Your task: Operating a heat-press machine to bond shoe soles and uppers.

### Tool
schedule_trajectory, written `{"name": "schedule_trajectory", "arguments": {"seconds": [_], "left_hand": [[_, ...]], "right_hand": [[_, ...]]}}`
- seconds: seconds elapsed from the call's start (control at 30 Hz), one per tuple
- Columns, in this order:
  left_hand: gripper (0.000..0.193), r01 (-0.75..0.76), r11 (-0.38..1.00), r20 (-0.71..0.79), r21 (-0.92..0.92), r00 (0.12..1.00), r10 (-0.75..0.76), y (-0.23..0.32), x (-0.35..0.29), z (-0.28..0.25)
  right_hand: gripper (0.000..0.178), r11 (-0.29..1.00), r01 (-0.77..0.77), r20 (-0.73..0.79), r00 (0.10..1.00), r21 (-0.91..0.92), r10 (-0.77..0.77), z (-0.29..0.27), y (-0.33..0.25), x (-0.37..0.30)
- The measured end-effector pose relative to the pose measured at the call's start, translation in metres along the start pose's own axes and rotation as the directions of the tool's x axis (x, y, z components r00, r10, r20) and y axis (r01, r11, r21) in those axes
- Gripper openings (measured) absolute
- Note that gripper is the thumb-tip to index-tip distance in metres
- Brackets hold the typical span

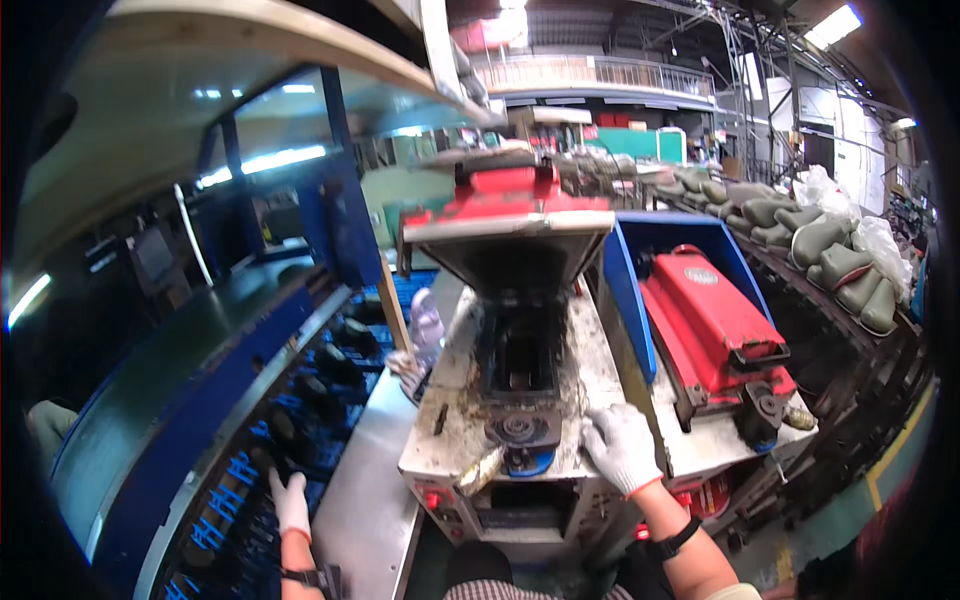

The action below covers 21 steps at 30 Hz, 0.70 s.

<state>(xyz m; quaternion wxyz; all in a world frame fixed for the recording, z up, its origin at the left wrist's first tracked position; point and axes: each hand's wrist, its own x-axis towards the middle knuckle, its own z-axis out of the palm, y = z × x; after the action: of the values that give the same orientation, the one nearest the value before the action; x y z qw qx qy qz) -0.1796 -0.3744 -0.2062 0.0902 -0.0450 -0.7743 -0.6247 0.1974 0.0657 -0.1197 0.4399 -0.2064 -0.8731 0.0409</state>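
Observation:
My left hand (pixel 291 503), in a white glove, reaches over the rack of blue prongs at the left. Its visible fingers are stretched and apart, at the near end of a dark elongated piece (pixel 262 461); a firm grip on it does not show. My right hand (pixel 622 447), also gloved, lies open with bent fingers on the front right corner of a stained white machine top (pixel 590 385). Beside it, the machine's red-topped lid (pixel 510 225) is raised over a dark rectangular cavity (pixel 522 358). A black latch plate (pixel 523 428) sits at the cavity's front.
Right of this machine stands a second one with a lowered red lid (pixel 708 305) and a blue guard (pixel 625 290). Olive-green boots (pixel 838 255) lie piled on a rack farther right. A metal plate (pixel 370 480) lies between rack and machine. A wooden-edged shelf (pixel 290 25) overhangs the left.

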Motion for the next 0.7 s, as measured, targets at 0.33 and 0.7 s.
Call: {"name": "schedule_trajectory", "arguments": {"seconds": [0.33,0.7], "left_hand": [[0.081,0.134,0.986,-0.173,0.098,0.978,-0.116,-0.012,-0.078,-0.072],[0.074,0.622,0.665,-0.708,0.412,0.679,-0.196,-0.047,-0.079,-0.201]], "right_hand": [[0.024,0.994,-0.093,-0.002,0.996,0.061,0.094,0.002,0.009,-0.016],[0.030,0.994,-0.107,0.032,0.994,-0.035,0.108,0.020,0.010,-0.016]]}}
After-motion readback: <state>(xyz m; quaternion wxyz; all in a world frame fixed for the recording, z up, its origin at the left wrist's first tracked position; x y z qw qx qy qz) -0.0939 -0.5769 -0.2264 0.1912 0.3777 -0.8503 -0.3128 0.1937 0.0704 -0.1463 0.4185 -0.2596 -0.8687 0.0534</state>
